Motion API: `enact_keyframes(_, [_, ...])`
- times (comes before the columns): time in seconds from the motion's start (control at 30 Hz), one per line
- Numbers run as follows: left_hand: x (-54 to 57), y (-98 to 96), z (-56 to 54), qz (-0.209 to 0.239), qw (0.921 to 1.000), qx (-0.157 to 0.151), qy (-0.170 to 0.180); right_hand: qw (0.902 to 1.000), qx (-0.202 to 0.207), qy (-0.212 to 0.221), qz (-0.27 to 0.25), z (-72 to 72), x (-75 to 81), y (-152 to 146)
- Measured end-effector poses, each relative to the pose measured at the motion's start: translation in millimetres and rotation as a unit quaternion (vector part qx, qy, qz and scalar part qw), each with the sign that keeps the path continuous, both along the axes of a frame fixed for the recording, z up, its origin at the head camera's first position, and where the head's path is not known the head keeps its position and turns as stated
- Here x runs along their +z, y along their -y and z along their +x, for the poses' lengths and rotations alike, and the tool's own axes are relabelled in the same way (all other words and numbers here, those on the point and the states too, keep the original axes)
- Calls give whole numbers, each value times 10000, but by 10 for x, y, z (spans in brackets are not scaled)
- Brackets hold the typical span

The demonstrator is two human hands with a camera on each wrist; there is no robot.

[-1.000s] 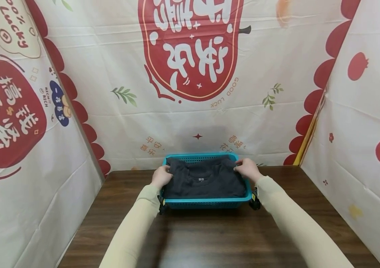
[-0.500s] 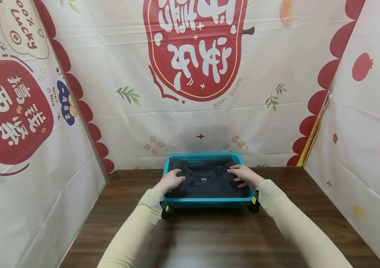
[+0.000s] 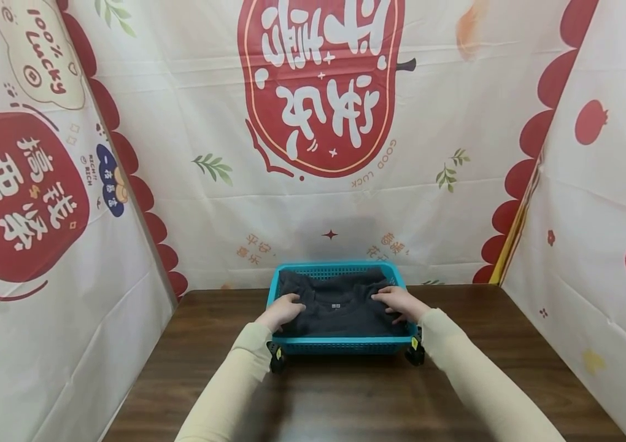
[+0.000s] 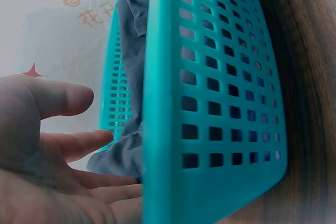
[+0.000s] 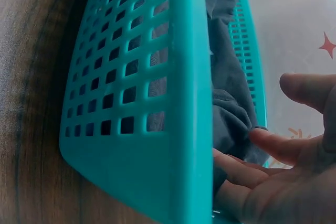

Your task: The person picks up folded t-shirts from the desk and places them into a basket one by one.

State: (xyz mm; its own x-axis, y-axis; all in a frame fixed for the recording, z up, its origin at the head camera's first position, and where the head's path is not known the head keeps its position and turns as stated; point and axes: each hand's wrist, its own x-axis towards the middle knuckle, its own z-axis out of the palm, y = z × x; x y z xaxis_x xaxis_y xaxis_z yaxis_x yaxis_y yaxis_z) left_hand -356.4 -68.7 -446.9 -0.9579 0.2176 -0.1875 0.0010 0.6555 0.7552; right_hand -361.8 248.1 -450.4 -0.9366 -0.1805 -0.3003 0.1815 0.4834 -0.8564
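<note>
A dark grey shirt (image 3: 340, 322) with a small pale label at its neckline lies folded in a turquoise plastic basket (image 3: 343, 341). Over the shirt's left part, my left hand (image 3: 284, 310) reaches in, fingers relaxed and thumb apart from them. My right hand (image 3: 399, 301) rests in the same way on the right part. In the left wrist view, lower fingers go behind the basket rim (image 4: 163, 98) towards the cloth (image 4: 123, 153), their tips hidden. The right wrist view shows the index fingertip right at the grey cloth (image 5: 233, 114), other fingers behind the rim.
The basket stands near the back of a dark brown wooden table (image 3: 340, 399). Just behind it hangs a white printed cloth backdrop (image 3: 313, 209), with more printed cloth walls on the left (image 3: 86, 319) and right (image 3: 583, 294).
Both hands have moved inward from the shirt's side edges onto its top, and their fingers have loosened. In the last half second they barely move; the head view has tilted slightly.
</note>
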Motion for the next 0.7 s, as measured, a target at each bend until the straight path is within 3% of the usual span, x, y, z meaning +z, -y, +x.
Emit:
enact_keyframes(0.13, [-62,-3,-5,116,9999,63,20,9999,21,60,-78,-1,-18,-8])
enact_keyframes(0.23, [-36,26,1,417,9991,-44,95,9996,-3,16,-265,5,27,-62])
enact_keyframes(0.37, [105,136,46,932,9953,-223,128,9984,-135,-541,-113,51,168,-205])
enact_keyframes(0.43, [198,220,56,915,9952,-287,-173,9936,-136,-1056,367,85,241,-297])
enact_keyframes(0.5, [289,317,69,685,9955,-256,-607,9816,-156,-1590,1042,126,303,-387])
enact_keyframes(0.57, [357,423,83,275,9933,-209,-1104,9617,-173,-2063,1799,176,337,-488])
enact_keyframes(0.63, [400,529,106,-198,9882,-147,-1509,9397,-226,-2373,2453,225,337,-590])
enact_keyframes(0.7, [413,632,139,-779,9800,-43,-1832,9253,-328,-2463,2865,267,309,-684])
